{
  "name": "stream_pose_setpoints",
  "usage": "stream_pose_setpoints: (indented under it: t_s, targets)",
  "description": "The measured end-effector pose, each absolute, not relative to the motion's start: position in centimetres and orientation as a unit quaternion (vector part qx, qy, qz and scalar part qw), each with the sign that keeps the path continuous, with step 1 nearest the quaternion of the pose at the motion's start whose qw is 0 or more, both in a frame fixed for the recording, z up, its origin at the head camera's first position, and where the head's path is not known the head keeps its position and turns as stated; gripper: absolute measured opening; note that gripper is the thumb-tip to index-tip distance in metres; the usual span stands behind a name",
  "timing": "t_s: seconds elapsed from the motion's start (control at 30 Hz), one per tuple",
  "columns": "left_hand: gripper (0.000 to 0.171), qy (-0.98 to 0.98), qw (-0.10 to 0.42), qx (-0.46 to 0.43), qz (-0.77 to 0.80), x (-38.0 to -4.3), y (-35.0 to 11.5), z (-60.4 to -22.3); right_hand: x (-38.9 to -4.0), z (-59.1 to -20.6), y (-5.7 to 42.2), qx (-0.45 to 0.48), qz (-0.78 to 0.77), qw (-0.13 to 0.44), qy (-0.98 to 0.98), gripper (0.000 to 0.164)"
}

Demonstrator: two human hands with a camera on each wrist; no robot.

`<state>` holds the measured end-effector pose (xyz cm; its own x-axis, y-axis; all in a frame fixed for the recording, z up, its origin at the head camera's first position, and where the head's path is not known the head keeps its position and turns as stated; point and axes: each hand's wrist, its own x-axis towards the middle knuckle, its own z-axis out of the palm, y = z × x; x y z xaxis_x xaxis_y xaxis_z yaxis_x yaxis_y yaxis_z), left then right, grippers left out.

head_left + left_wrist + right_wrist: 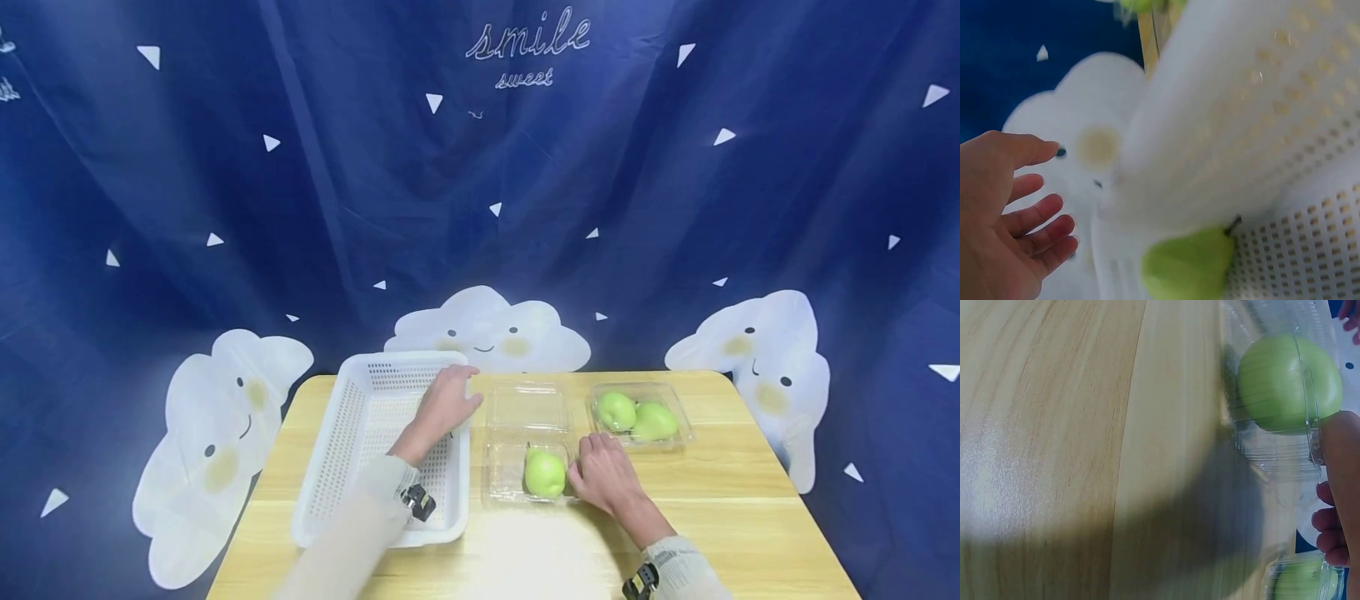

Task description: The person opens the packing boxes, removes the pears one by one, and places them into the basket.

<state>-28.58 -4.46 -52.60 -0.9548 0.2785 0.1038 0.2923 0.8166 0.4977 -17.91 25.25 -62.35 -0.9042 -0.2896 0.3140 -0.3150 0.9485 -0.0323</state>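
While a person's left hand [442, 406] hung over the right rim of one white basket [318, 467], fingers loosely parted and holding nothing, the right hand [603, 475] had its thumb at the edge of an open clear box [528, 407], fingers curled; whether they pinched the plastic could not be told. Four green fruits were counted: one pear [1188, 265] inside the basket, one fruit [544, 473] in the open box just right of the basket, and a round one [617, 412] beside a pear-shaped one [655, 422] in a second clear box [681, 421], farther right of the basket. The wooden surface [738, 467] carried all three containers.
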Motion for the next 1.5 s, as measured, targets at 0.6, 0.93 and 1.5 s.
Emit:
stream_pose_setpoints:
  t_s: [0.6,0.93,1.5]
  targets:
    - [0.055,-0.936,-0.082,-0.241,-0.241,-23.5,1.2,-53.2,-17.8,-62.3,25.4,0.160,0.046,0.146,-0.975,0.024]
    - [0.059,-0.936,-0.086,-0.283,-0.194,-21.2,3.4,-54.2,-17.7,-62.2,25.4,0.160,0.049,0.152,-0.974,0.023]
    - [0.059,-0.937,-0.033,-0.329,-0.111,-19.8,5.5,-57.2,-18.0,-62.3,25.4,0.169,0.045,0.162,-0.971,0.023]
